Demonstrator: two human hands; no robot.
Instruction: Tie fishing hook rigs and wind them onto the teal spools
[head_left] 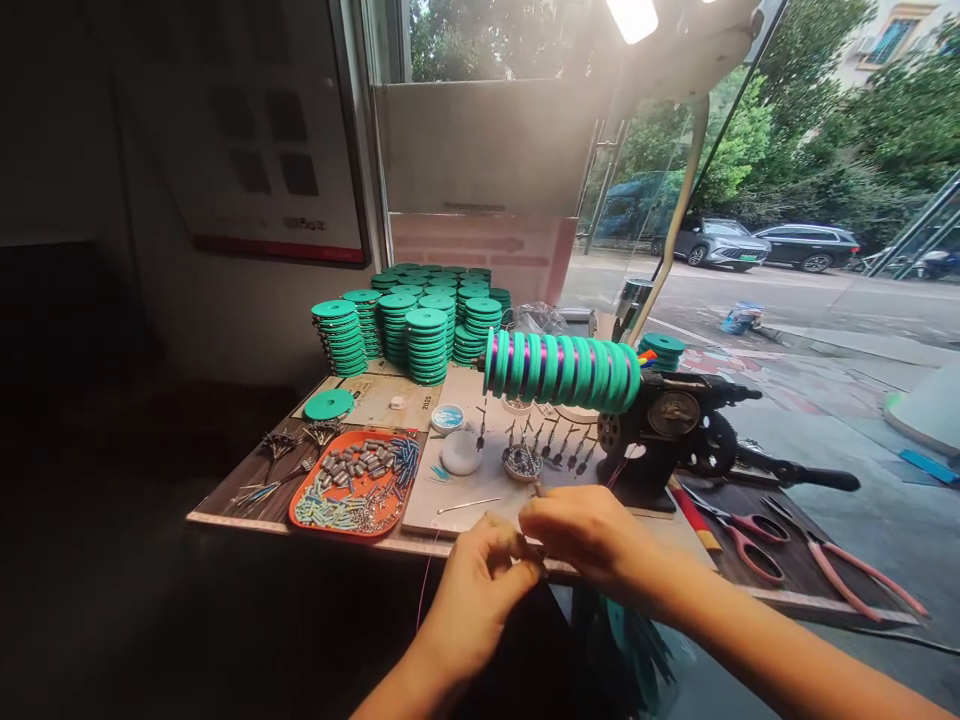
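In the head view, my left hand (486, 580) is closed in a pinch at the table's front edge. My right hand (581, 525) is closed just beside it, fingertips together. Whatever the fingers hold is too small to make out. A thin pink line (426, 580) hangs below the edge, left of my left hand. Just beyond my fingers stands a small bowl (523, 462) of dark metal bits. Behind it, a row of green foam spools (562, 370) wound with purple line sits on the shaft of a black hand-cranked winder (675, 415).
An orange tray (304, 508) of sinkers and small fittings lies left. Stacked green spools (426, 345) stand behind. A white round pad (460, 453) and a metal needle-like tool (469, 505) lie on the board. Scissors (757, 545) and pliers (832, 555) rest at right.
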